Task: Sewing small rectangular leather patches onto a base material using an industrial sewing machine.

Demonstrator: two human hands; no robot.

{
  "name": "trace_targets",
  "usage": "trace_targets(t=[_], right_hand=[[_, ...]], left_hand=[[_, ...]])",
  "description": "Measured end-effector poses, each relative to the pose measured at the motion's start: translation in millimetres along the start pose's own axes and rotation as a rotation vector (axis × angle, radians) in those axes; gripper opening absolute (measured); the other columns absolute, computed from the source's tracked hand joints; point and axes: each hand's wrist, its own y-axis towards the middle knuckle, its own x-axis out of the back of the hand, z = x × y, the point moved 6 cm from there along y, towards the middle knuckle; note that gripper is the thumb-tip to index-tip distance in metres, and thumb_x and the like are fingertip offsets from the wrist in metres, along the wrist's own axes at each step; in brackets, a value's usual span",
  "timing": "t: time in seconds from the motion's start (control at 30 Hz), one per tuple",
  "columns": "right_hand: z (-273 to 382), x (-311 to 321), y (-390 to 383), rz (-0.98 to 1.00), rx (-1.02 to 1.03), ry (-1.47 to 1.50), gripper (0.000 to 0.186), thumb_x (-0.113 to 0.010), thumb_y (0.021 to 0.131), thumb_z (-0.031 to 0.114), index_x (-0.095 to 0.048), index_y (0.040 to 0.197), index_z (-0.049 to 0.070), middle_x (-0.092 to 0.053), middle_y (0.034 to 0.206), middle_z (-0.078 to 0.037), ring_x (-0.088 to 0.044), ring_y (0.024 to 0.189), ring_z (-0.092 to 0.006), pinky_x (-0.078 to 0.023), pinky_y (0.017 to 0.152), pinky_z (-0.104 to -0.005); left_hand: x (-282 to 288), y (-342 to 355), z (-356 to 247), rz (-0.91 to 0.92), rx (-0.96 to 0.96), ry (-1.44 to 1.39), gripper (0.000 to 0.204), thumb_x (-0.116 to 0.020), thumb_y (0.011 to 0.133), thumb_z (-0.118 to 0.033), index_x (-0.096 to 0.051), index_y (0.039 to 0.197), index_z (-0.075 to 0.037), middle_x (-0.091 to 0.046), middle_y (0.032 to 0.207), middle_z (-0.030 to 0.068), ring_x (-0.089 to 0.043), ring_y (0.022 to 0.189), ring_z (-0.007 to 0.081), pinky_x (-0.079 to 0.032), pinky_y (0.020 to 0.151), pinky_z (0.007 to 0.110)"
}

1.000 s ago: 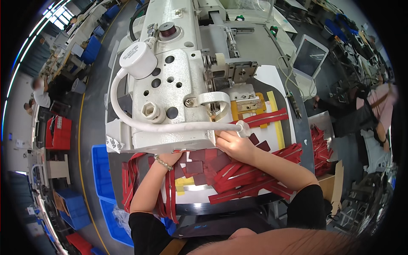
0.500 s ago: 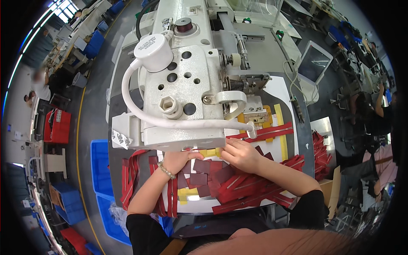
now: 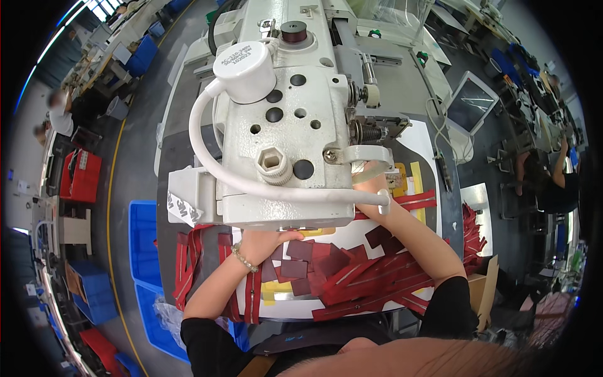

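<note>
A white industrial sewing machine (image 3: 282, 144) fills the middle of the view. Below the front of its head, my left hand (image 3: 262, 244) rests near the work plate, thumb stretched to the right. Its other fingers disappear beneath the head. My right hand (image 3: 372, 188) reaches in on the right side of the head, mostly covered by the guard and hose, so its fingers are hidden. Dark red fabric patches (image 3: 294, 269) lie scattered between my forearms. Red zipper tapes (image 3: 358, 283) are heaped beneath my right forearm, and another red zipper tape (image 3: 419, 200) extends right of that hand.
More red zipper tapes (image 3: 253, 292) hang over the table's front left edge. Blue bins (image 3: 146, 245) stand on the floor at the left. A screen panel (image 3: 472, 100) is at the right rear, and a cardboard box (image 3: 483, 292) stands by the right edge.
My right hand has moved from the front of the machine head, beside my left hand, up and back along its right side. The left hand stays near its place. The view has shifted slightly.
</note>
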Motion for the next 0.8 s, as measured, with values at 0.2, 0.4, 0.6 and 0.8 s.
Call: trace_targets(t=[0.2, 0.4, 0.6, 0.8], right_hand=[[19, 14, -26, 0.094, 0.118, 0.086, 0.052, -0.072, 0.073, 0.032, -0.053, 0.111, 0.002, -0.049, 0.107, -0.012, -0.048, 0.099, -0.0297, -0.037, 0.081, -0.0407], [27, 13, -40, 0.147, 0.098, 0.001, 0.038, -0.073, 0.074, 0.027, -0.054, 0.099, 0.006, -0.047, 0.1, -0.009, -0.048, 0.096, -0.0273, -0.035, 0.079, -0.04], [17, 7, -39, 0.261, -0.01, 0.386, 0.024, -0.069, 0.081, 0.024, -0.054, 0.092, 0.008, -0.052, 0.09, -0.005, -0.051, 0.088, -0.0239, -0.035, 0.079, -0.0371], [11, 4, -36, 0.386, -0.187, 0.84, 0.019, -0.065, 0.087, 0.025, -0.056, 0.088, 0.008, -0.051, 0.068, -0.002, -0.047, 0.064, -0.0146, -0.039, 0.061, -0.0292]], left_hand=[[3, -9, -1, -0.161, -0.169, 0.299, 0.038, -0.056, 0.088, -0.036, -0.066, 0.111, -0.007, -0.065, 0.108, 0.0101, -0.06, 0.101, 0.0271, -0.046, 0.089, 0.039], [-6, -9, -5, -0.138, -0.18, 0.461, 0.031, -0.052, 0.083, -0.013, -0.064, 0.111, -0.01, -0.064, 0.108, 0.0094, -0.061, 0.099, 0.0271, -0.046, 0.086, 0.044], [-1, -9, -11, -0.204, -0.268, 0.525, 0.031, -0.052, 0.084, -0.016, -0.065, 0.112, -0.013, -0.064, 0.111, 0.0065, -0.06, 0.101, 0.0251, -0.046, 0.086, 0.043], [-3, -9, -8, -0.167, -0.273, 0.538, 0.03, -0.054, 0.087, -0.024, -0.066, 0.112, -0.013, -0.065, 0.111, 0.0052, -0.06, 0.103, 0.023, -0.046, 0.086, 0.039]])
